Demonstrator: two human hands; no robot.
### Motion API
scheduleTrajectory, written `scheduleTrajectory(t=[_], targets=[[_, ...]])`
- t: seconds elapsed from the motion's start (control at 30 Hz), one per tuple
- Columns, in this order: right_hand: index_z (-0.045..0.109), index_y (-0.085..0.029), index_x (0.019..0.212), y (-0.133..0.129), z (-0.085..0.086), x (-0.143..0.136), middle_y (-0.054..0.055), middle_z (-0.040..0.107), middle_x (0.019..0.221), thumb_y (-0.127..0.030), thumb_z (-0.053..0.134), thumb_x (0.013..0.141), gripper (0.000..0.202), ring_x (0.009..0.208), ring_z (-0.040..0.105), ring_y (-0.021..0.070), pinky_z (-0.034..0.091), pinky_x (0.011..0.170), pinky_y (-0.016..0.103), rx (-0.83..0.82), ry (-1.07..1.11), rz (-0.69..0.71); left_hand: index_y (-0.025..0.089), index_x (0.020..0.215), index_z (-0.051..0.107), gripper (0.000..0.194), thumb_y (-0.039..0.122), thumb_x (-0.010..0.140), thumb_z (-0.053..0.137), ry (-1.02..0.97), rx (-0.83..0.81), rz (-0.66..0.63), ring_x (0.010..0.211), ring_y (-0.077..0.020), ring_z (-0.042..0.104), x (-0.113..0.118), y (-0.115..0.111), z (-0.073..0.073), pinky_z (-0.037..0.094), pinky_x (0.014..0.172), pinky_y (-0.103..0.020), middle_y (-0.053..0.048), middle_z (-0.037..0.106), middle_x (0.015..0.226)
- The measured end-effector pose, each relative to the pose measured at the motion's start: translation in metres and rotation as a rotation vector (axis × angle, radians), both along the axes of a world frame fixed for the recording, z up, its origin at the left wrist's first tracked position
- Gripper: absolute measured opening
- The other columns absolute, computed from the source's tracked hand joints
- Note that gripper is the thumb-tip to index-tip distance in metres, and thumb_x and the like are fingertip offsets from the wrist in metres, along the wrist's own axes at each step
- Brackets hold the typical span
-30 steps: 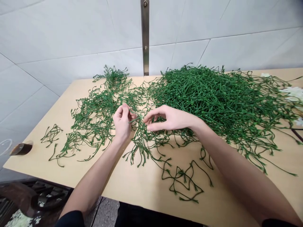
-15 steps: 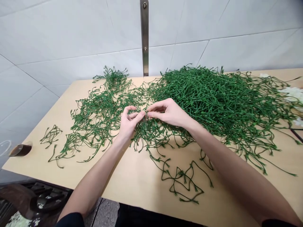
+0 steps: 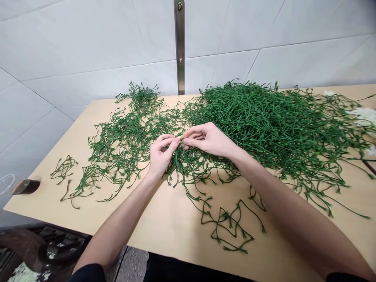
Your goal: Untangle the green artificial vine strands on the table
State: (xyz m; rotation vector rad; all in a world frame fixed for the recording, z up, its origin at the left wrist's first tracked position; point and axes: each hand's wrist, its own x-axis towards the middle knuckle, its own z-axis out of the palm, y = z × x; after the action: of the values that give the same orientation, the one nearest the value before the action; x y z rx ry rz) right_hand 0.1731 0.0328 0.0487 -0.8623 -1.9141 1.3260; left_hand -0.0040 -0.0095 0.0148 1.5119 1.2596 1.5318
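Note:
My left hand (image 3: 161, 154) and my right hand (image 3: 209, 140) meet fingertip to fingertip over the middle of the table. Both are closed in a pinch on a thin green plastic stem (image 3: 181, 141), mostly hidden by the fingers. Beneath them lies a loose tangle of similar stems (image 3: 188, 164). To the right, behind my right forearm, rises a big heap of green stems (image 3: 258, 117). Left of my left hand a thinner spread of branched stems (image 3: 120, 133) covers the tabletop.
The pale wooden table (image 3: 173, 223) stands against a tiled wall with a metal strip (image 3: 180, 47). A cup of dark liquid (image 3: 27, 187) is at the left edge. Several stems (image 3: 229, 225) lie near the front. White flowers (image 3: 364, 116) sit far right, and dark carved furniture (image 3: 35, 250) stands below left.
My left fingers have closed in from a looser curl to a pinch beside my right fingertips. My right hand has barely moved.

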Motion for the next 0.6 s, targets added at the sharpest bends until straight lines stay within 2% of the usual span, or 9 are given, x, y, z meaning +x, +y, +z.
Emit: scheduleTrajectory(t=[0.13,0.23,0.37,0.6], targets=[[0.074,-0.015,0.089,-0.0024,0.0042,-0.0005,0.006,0.073,0.084,-0.033,0.062,0.084,0.023,0.068,0.062,0.0133,0.047,0.061,0.026,0.134,-0.113,-0.025,0.019,0.071,0.076,0.013,0.030,0.076,0.075,0.069,0.027,0.116,0.074,-0.0122,0.053,-0.0014,0.0009,-0.0014,0.037,0.056,-0.023,-0.002,0.056,0.080],[0.073,-0.014,0.083,-0.0053,0.0075,-0.0024,0.005,0.072,0.081,-0.033,0.063,0.081,0.021,0.066,0.059,0.0131,0.046,0.062,0.026,0.170,-0.142,-0.047,0.017,0.067,0.070,0.017,0.027,0.079,0.072,0.119,0.062,0.070,0.067,-0.0115,0.052,-0.0011,0.0000,-0.0007,0.038,0.058,-0.024,-0.001,0.058,0.071],[0.068,-0.014,0.070,-0.0068,0.0070,-0.0052,0.002,0.066,0.067,-0.025,0.061,0.076,0.015,0.059,0.051,0.0108,0.041,0.060,0.026,0.239,-0.179,-0.097,0.016,0.066,0.063,0.024,0.031,0.085,0.067,0.208,0.068,0.030,0.059,-0.0105,0.046,0.0014,-0.0033,0.0001,0.035,0.056,-0.026,0.001,0.057,0.064],[0.070,-0.013,0.070,-0.0082,0.0015,-0.0071,0.000,0.058,0.059,-0.025,0.052,0.077,0.023,0.054,0.040,0.0095,0.032,0.055,0.026,0.268,-0.287,-0.067,0.017,0.064,0.054,0.027,0.027,0.087,0.062,0.324,0.171,0.014,0.061,-0.0105,0.045,0.0029,-0.0051,0.0011,0.036,0.058,-0.025,0.002,0.053,0.064]])
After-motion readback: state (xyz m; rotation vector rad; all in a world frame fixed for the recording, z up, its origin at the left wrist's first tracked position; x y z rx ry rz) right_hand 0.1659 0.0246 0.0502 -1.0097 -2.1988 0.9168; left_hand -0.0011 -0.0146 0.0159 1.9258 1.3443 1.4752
